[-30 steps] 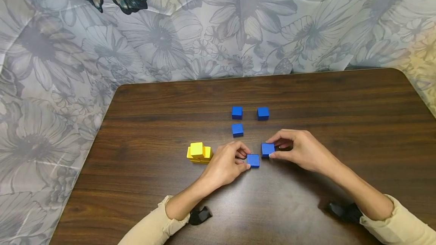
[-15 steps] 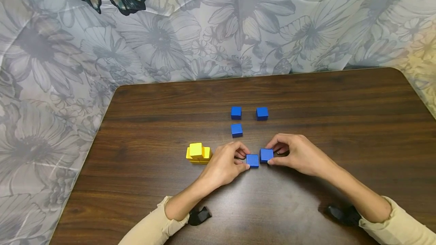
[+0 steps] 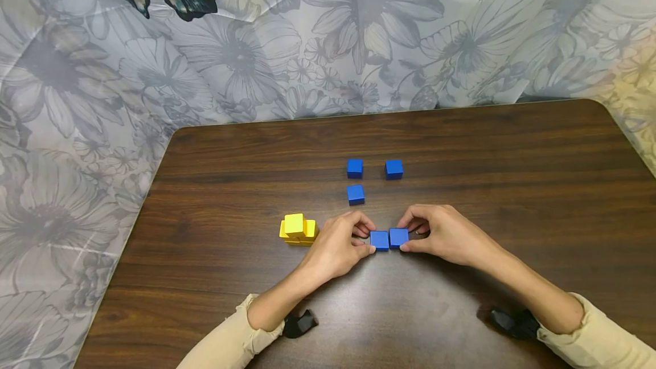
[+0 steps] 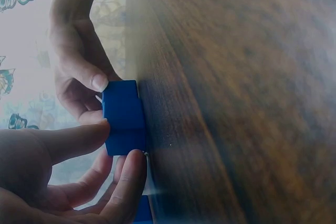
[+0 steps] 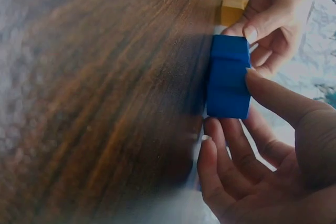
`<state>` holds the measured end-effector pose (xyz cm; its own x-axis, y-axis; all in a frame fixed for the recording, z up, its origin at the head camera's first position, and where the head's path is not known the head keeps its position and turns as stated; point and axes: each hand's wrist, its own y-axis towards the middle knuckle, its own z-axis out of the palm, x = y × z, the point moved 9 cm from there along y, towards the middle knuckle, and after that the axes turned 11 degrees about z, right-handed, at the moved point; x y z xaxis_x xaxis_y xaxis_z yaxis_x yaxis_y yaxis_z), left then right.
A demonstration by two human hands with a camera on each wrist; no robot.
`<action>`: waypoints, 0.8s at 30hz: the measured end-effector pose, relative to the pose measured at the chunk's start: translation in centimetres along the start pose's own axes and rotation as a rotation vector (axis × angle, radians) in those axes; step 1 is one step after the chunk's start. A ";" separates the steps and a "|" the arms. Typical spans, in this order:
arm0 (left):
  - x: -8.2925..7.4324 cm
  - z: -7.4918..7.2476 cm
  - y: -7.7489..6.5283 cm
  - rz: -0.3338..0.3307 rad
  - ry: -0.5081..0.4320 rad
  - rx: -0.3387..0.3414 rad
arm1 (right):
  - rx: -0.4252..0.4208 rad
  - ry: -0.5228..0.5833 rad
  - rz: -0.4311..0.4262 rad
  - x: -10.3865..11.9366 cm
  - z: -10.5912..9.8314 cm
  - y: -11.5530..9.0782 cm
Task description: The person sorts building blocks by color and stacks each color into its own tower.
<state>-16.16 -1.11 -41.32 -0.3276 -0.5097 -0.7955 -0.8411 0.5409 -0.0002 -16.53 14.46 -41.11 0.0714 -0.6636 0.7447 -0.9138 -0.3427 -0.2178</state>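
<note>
Two blue cubes stand side by side on the brown table (image 3: 230, 187) in the head view, only a thin line between them. My left hand (image 3: 335, 246) pinches the left blue cube (image 3: 379, 241) between thumb and fingers. From the other side, my right hand (image 3: 446, 235) pinches the right blue cube (image 3: 398, 238) the same way. In the left wrist view, a thumb (image 4: 79, 141) presses the near face of its cube (image 4: 125, 141). The right wrist view shows the right thumb (image 5: 278, 95) against the other blue cube (image 5: 228, 95).
Beyond the hands lie three loose blue cubes: one at back left (image 3: 355, 168), one at back right (image 3: 393, 169) and one nearer (image 3: 356, 195). A small stack of yellow blocks (image 3: 294, 226) stands just left of the left hand. A flowered cloth (image 3: 246, 56) hangs behind the table.
My right hand has brought its blue cube toward me and slightly left, up beside the left one. The left hand and its cube have stayed in place.
</note>
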 end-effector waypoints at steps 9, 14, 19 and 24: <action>0.0 0.0 0.0 0.004 -0.005 -0.002 | 0.011 -0.006 -0.004 0.2 0.2 -0.1; 0.1 0.0 0.0 0.005 -0.005 -0.003 | 0.021 -0.009 -0.005 0.3 0.3 -0.1; 0.1 0.0 0.1 0.008 -0.010 -0.002 | 0.022 -0.003 -0.003 0.2 0.3 -0.1; 0.1 0.0 0.0 0.013 -0.004 0.001 | 0.018 -0.005 -0.007 0.2 0.2 -0.1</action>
<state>-16.14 -1.12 -41.39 -0.3368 -0.4996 -0.7981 -0.8362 0.5484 0.0096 -16.30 14.25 -41.11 0.0797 -0.6648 0.7428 -0.9061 -0.3589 -0.2240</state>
